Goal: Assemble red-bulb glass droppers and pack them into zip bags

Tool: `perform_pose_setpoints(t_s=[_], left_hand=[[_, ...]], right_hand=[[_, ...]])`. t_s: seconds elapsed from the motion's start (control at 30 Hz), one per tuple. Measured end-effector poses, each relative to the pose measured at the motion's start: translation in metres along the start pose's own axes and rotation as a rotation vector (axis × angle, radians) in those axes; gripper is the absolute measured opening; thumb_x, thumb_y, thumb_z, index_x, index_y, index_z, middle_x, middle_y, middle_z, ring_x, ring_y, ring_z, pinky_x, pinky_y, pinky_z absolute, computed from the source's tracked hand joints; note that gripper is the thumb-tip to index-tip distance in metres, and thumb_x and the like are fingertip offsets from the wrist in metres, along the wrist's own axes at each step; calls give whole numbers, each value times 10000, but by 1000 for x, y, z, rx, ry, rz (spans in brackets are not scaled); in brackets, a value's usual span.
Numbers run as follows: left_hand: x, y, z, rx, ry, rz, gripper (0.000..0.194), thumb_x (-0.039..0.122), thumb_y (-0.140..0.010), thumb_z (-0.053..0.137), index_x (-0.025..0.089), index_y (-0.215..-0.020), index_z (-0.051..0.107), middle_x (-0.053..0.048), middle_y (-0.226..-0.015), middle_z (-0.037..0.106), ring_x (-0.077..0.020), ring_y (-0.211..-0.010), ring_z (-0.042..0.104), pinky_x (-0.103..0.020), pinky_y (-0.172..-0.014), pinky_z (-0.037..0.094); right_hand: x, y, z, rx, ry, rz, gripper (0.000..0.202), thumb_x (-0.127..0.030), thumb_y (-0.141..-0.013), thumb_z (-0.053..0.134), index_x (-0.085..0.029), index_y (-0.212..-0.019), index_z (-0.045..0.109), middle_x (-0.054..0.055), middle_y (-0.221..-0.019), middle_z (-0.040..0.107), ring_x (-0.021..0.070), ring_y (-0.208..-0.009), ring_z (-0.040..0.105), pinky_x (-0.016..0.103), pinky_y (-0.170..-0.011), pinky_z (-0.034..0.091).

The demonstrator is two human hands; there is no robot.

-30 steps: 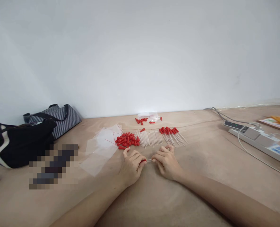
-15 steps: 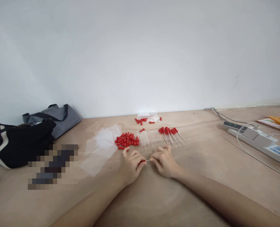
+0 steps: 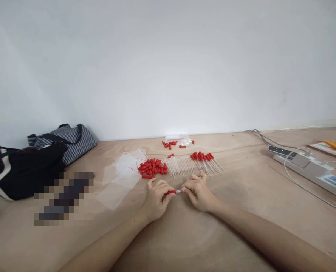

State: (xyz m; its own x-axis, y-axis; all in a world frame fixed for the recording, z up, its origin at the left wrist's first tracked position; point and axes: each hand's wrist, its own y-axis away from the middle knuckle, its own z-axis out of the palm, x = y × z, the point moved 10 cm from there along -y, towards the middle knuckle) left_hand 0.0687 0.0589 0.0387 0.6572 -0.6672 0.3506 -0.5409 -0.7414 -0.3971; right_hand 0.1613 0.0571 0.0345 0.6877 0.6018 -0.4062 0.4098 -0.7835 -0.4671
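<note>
My left hand (image 3: 158, 197) is closed on a red rubber dropper bulb (image 3: 170, 192) in front of me. Between thumb and fingers, my right hand (image 3: 197, 192) pinches a clear thin dropper tube (image 3: 178, 191), whose end meets the bulb's mouth. How deep the tube sits inside is hard to see. Beyond my left hand lies a pile of red bulbs (image 3: 152, 167). A row of bare clear tubes (image 3: 181, 166) lies to the right of the pile. Several droppers with red bulbs on their tubes (image 3: 206, 162) lie at the row's right end.
Clear plastic zip bags (image 3: 119, 177) spread left of the pile. Near the wall are more loose red bulbs (image 3: 170, 143) and a small clear bag (image 3: 177, 138). Bags (image 3: 28, 170) stand at the left. A power strip (image 3: 312, 172) with cables lies at the right.
My left fingers have shifted slightly, so more of the red bulb shows. The tube is more visible between my hands, which otherwise stay in nearly the same place.
</note>
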Motion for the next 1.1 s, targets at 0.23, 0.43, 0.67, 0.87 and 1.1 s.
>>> perform_pose_setpoints(t_s=[0.23, 0.43, 0.67, 0.87, 1.1], left_hand=[[-1, 1, 3, -13, 1, 6, 117, 254, -796, 483, 225, -744, 584, 30, -700, 624, -161, -799, 546, -474, -936, 143], [-11, -1, -1, -33, 0, -34, 158, 272, -824, 448, 225, -749, 579, 25, -737, 641, -170, -816, 541, -492, -931, 137], [-33, -1, -12, 87, -38, -143, 372, 395, -776, 518, 244, -1113, 470, -40, -1017, 595, -221, -963, 492, -461, -907, 222], [-41, 0, -9, 103, -62, -191, 347, 304, -754, 547, 240, -1086, 467, -41, -1014, 587, -232, -966, 488, -449, -884, 255], [-41, -1, -9, 79, -84, -196, 248, 272, -746, 557, 235, -989, 528, -28, -1015, 583, -238, -983, 477, -469, -886, 239]], right_hand=[[2, 0, 5, -41, -17, 20, 256, -221, -865, 384, -200, -706, 583, -16, -641, 619, 123, -693, 451, 324, -726, 202], [-5, -1, -2, -114, -9, -134, 198, -246, -867, 391, -208, -901, 582, 23, -812, 625, 146, -800, 470, 326, -760, 227], [48, -2, -37, 146, 230, 120, 209, -269, -824, 441, -230, -798, 644, 28, -747, 623, 166, -773, 486, 332, -724, 210], [125, 7, -60, 362, 265, 664, 249, -305, -777, 420, -203, -872, 626, 42, -769, 653, 204, -827, 523, 355, -757, 198], [137, 1, -44, 284, 357, 737, 221, -291, -764, 431, -191, -859, 604, 59, -766, 648, 229, -871, 526, 379, -772, 197]])
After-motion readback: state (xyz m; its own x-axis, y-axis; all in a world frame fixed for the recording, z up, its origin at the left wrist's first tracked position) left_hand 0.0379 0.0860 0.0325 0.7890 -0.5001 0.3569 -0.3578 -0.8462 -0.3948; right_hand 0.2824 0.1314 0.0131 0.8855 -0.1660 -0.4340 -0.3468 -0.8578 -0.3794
